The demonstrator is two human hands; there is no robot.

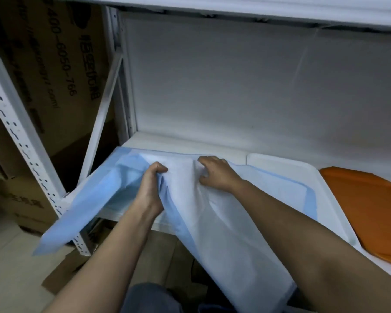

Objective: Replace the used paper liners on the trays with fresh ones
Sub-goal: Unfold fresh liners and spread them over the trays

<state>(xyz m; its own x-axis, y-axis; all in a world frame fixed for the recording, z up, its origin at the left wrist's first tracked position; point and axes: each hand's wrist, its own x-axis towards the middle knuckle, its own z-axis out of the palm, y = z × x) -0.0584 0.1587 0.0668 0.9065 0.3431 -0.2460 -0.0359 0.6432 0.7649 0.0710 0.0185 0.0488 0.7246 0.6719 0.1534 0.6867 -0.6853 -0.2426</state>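
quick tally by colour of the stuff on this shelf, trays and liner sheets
White tray: 1
Orange tray: 1
Blue-and-white liner sheet, gripped by the left hand and right hand: 1
Total: 3
A stack of further sheets may lie beneath the lifted one; its count cannot be told.

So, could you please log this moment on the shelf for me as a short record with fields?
place: white metal shelf
left hand: grips a bunched fold of the blue liner
right hand: fingers curled, pinching the same liner
liner: partly lifted, hanging over the shelf's front edge
white tray: right of the hands, liner partly on it
orange tray: far right
beside shelf: cardboard boxes
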